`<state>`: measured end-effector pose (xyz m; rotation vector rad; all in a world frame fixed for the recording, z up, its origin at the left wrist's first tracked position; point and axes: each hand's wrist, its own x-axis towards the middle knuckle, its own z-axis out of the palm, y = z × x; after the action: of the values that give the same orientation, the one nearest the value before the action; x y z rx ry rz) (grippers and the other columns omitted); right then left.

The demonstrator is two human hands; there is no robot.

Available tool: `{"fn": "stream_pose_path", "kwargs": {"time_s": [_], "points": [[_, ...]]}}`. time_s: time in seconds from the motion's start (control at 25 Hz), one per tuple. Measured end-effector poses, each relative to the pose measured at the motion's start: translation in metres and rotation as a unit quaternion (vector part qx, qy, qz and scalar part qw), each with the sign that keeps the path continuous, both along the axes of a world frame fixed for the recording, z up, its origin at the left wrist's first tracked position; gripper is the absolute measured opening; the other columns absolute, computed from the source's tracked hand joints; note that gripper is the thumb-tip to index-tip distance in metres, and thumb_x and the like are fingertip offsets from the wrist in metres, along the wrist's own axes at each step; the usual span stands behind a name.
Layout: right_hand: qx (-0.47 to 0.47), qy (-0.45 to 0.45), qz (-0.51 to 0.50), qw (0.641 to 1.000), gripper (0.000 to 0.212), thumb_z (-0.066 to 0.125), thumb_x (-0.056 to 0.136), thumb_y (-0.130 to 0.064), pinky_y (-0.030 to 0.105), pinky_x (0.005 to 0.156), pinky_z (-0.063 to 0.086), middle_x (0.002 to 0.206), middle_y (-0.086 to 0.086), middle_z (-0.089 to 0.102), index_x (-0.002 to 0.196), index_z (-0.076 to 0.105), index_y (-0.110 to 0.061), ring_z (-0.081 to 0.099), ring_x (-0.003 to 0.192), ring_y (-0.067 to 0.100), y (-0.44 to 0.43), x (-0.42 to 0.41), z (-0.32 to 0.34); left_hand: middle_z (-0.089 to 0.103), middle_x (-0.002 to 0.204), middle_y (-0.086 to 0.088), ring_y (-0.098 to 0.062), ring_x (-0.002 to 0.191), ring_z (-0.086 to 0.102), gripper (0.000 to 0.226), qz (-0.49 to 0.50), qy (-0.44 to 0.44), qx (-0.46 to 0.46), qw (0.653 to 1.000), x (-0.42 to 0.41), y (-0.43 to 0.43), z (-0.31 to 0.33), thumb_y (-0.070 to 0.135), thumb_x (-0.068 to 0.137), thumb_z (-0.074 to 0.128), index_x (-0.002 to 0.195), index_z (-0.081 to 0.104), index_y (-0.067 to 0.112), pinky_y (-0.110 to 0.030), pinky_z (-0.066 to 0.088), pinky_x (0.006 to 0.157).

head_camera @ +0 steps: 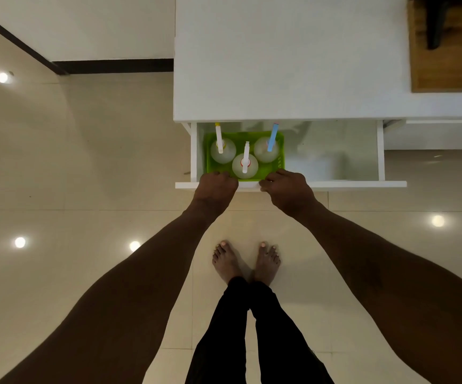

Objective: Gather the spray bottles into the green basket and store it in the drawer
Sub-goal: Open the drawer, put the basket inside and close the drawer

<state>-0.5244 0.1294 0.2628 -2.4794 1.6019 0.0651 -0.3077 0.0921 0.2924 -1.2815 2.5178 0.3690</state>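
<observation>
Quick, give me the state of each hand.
Left hand: closed on the near rim of the green basket.
Right hand: closed on that same rim.

There is one green plastic basket (279, 151) with slotted walls, and it holds three clear round spray bottles. One spray bottle has a yellow-tipped white nozzle (219, 138), one has a plain white nozzle (245, 157), and one has a light blue nozzle (272, 137). There is one open white drawer (335, 184) under one white cabinet top (279, 65). Two bare hands are at the basket's near edge, one left hand (215, 185) and one right hand (286, 187). Two bare feet stand on the glossy beige tiled floor (85, 162). Four round light reflections show on the floor. One brown wooden surface (446, 70) is at the upper right corner.
</observation>
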Motion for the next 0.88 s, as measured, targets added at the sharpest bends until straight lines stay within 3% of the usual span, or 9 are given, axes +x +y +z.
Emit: {"fn": "stream_pose_path", "kwargs": {"time_s": [0.08, 0.16, 0.24, 0.28, 0.36, 0.48, 0.6, 0.72, 0.88], "points": [[-0.041, -0.007, 0.003, 0.999, 0.022, 0.078, 0.065, -0.004, 0.027, 0.051, 0.045, 0.074, 0.0, 0.067, 0.079, 0.073, -0.02, 0.062, 0.069, 0.027, -0.009, -0.001, -0.004, 0.058, 0.054, -0.002, -0.026, 0.045, 0.058, 0.028, -0.003, 0.019, -0.018, 1.0, -0.001, -0.01, -0.002, 0.005, 0.049, 0.088, 0.055, 0.063, 0.017, -0.022, 0.041, 0.044], [-0.094, -0.016, 0.003, 0.995, 0.024, 0.077, 0.066, -0.002, 0.03, 0.057, 0.044, 0.081, 0.001, 0.069, 0.083, 0.073, -0.018, 0.061, 0.072, 0.028, -0.018, -0.001, -0.007, 0.066, 0.072, -0.005, -0.028, 0.062, 0.064, 0.025, 0.003, 0.04, -0.042, 0.998, -0.001, -0.019, -0.003, 0.004, 0.055, 0.086, 0.067, 0.067, 0.014, -0.028, 0.047, 0.048], [-0.143, -0.021, -0.018, 0.989, 0.028, 0.076, 0.075, -0.012, 0.037, 0.071, 0.047, 0.104, 0.0, 0.069, 0.101, 0.071, -0.019, 0.062, 0.089, 0.028, -0.028, -0.001, -0.004, 0.065, 0.122, -0.013, -0.034, 0.11, 0.062, 0.037, 0.02, 0.074, -0.082, 0.994, -0.002, -0.029, -0.008, 0.003, 0.071, 0.076, 0.106, 0.068, 0.008, -0.043, 0.056, 0.078], [-0.149, -0.015, -0.035, 0.988, 0.037, 0.075, 0.079, -0.02, 0.041, 0.082, 0.046, 0.119, 0.001, 0.066, 0.115, 0.067, -0.02, 0.06, 0.101, 0.028, -0.033, -0.002, -0.001, 0.051, 0.143, -0.015, -0.036, 0.131, 0.048, 0.051, 0.024, 0.082, -0.1, 0.991, -0.004, -0.035, -0.01, 0.002, 0.077, 0.07, 0.127, 0.058, 0.005, -0.05, 0.048, 0.099], [-0.129, 0.013, -0.068, 0.989, 0.065, 0.072, 0.081, -0.036, 0.051, 0.103, 0.036, 0.145, 0.004, 0.05, 0.14, 0.05, -0.02, 0.051, 0.126, 0.028, -0.045, -0.005, 0.007, 0.025, 0.16, -0.017, -0.035, 0.149, 0.022, 0.071, 0.016, 0.078, -0.128, 0.989, -0.007, -0.047, -0.01, 0.001, 0.083, 0.064, 0.148, 0.035, 0.002, -0.052, 0.025, 0.118], [-0.096, 0.044, -0.087, 0.991, 0.093, 0.069, 0.081, -0.051, 0.061, 0.116, 0.017, 0.163, 0.007, 0.025, 0.156, 0.024, -0.018, 0.028, 0.148, 0.028, -0.07, -0.012, 0.014, 0.012, 0.163, -0.02, -0.034, 0.152, 0.009, 0.078, 0.022, 0.069, -0.135, 0.988, -0.013, -0.065, -0.011, 0.002, 0.089, 0.059, 0.154, 0.016, -0.001, -0.051, 0.018, 0.121], [-0.072, 0.056, -0.08, 0.993, 0.096, 0.068, 0.085, -0.049, 0.062, 0.118, 0.014, 0.164, 0.009, 0.021, 0.158, 0.018, -0.014, 0.019, 0.152, 0.028, -0.094, -0.016, 0.008, 0.014, 0.163, -0.021, -0.033, 0.152, 0.011, 0.071, 0.034, 0.058, -0.127, 0.99, -0.021, -0.08, -0.013, -0.002, 0.09, 0.043, 0.155, 0.014, -0.002, -0.049, 0.018, 0.122], [-0.064, 0.032, -0.091, 0.993, 0.078, 0.071, 0.087, -0.039, 0.056, 0.117, 0.027, 0.155, 0.012, 0.04, 0.15, 0.036, -0.009, 0.035, 0.145, 0.03, -0.109, -0.014, -0.002, 0.021, 0.161, -0.021, -0.033, 0.151, 0.017, 0.064, 0.036, 0.049, -0.111, 0.992, -0.03, -0.094, -0.018, 0.0, 0.093, 0.035, 0.154, 0.017, -0.002, -0.048, 0.018, 0.123], [-0.095, -0.001, -0.077, 0.993, 0.051, 0.073, 0.087, -0.03, 0.045, 0.092, 0.05, 0.134, 0.011, 0.06, 0.13, 0.057, -0.008, 0.057, 0.122, 0.03, -0.125, -0.017, -0.004, 0.034, 0.155, -0.024, -0.037, 0.146, 0.03, 0.058, 0.035, 0.049, -0.116, 0.991, -0.033, -0.107, -0.026, -0.002, 0.094, 0.043, 0.15, 0.029, -0.004, -0.049, 0.027, 0.119]]}}
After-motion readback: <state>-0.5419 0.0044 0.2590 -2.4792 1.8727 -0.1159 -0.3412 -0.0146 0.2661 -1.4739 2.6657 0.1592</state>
